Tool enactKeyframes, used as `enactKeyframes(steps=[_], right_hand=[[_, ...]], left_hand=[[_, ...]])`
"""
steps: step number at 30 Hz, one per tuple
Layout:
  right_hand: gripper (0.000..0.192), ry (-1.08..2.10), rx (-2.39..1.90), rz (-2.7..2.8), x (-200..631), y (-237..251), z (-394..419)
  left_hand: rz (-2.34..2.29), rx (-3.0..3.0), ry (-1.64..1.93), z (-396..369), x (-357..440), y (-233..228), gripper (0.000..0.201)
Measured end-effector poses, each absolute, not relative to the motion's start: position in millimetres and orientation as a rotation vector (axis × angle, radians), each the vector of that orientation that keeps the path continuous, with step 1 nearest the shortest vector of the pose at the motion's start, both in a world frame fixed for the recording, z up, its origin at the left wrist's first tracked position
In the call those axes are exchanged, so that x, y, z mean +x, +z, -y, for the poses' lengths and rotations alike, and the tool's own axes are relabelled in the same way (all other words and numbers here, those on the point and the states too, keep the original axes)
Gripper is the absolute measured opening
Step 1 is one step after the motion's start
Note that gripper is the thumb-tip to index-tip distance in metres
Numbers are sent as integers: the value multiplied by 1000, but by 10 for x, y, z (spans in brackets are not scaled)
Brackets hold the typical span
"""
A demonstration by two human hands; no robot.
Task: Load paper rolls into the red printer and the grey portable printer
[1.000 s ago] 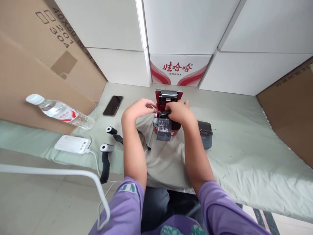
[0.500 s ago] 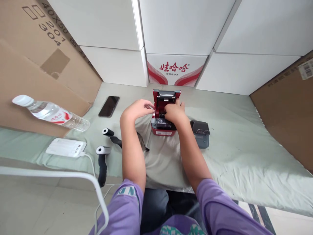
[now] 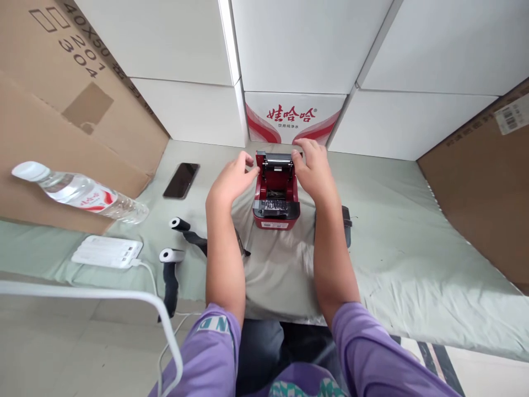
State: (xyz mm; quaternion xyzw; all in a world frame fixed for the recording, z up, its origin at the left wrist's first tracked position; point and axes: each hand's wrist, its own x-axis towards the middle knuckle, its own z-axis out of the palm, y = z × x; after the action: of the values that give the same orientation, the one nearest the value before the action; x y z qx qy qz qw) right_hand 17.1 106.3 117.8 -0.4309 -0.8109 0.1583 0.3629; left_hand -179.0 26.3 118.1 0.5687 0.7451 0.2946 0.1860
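A small red and black thermal printer (image 3: pixel 276 216) stands on the cloth with its lid (image 3: pixel 278 171) raised and its paper bay showing. My left hand (image 3: pixel 233 179) is beside the lid's left edge, fingers bent and apart, thumb tip at the edge. At the lid's upper right corner is my right hand (image 3: pixel 313 168), thumb on the front and fingers reaching behind. Behind my right forearm, a dark grey device (image 3: pixel 347 226) is partly hidden. To the left lie a black-and-white paper roll (image 3: pixel 180 224) and a second paper roll (image 3: pixel 171 255), each with a dark strip trailing.
A phone (image 3: pixel 182 180), a water bottle (image 3: pixel 88 193) and a white power bank (image 3: pixel 107 251) with a cable are on the left. White boxes (image 3: pixel 289 44) form a wall behind the printer. Cardboard boxes (image 3: pixel 487 182) bound both sides. A white curved bar (image 3: pixel 124 294) crosses the lower left.
My right hand has come out of the printer's bay and moved up to the lid's right corner. My left hand has shifted slightly up along the left edge. The lid is still raised.
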Motion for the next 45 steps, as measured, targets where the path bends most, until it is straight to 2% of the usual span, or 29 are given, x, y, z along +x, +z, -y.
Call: enactKeyframes(steps=[4,9,14,17,20,23,29,32,34,36,39,41,42,45], right_hand=[[34,541,-1126,2254,206,1222,-1053],[29,654,-1116,2447,341,1351,-971],[28,660,-1145,2595,345,1377,-938],[28,637,-1284,2613,331,1353,-939],[50,695,-1454,2584,337,1291,-981],[70,849,-1436,2604,354,1222,-1056],[80,1281,-1376,2470,363,1083,-1144],[85,1280,-1336,2388,407,1059,-1123],[80,1132,-1313,2267,527,1094,-1094],[66,943,-1281,2062,747,1136,-1068],[46,793,-1248,1760,1183,1059,-1052],[37,857,-1229,1608,1432,843,-1060],[36,954,-1212,1534,1518,695,-1069],[36,1281,-1104,1273,1592,231,-1117]], left_hand=[[-2044,1582,924,-256,-1755,1229,34],[-2086,1615,682,-239,-1805,1235,49],[-2049,1533,543,-250,-1845,1186,43],[-1905,1403,476,-263,-1863,1147,59],[-1806,1306,416,-287,-1865,1114,74],[-1796,1254,428,-311,-1856,1086,75],[-1737,1258,520,-330,-1938,900,69],[-1697,1271,528,-345,-2021,811,68],[-1773,1303,509,-335,-2038,854,65],[-1939,1394,625,-279,-1968,1020,53],[-2063,1606,1220,-90,-1610,1443,22],[-1892,1708,1598,56,-1205,1697,17],[-1780,1722,1637,114,-973,1764,17],[-1583,1717,1449,180,-303,1578,20]])
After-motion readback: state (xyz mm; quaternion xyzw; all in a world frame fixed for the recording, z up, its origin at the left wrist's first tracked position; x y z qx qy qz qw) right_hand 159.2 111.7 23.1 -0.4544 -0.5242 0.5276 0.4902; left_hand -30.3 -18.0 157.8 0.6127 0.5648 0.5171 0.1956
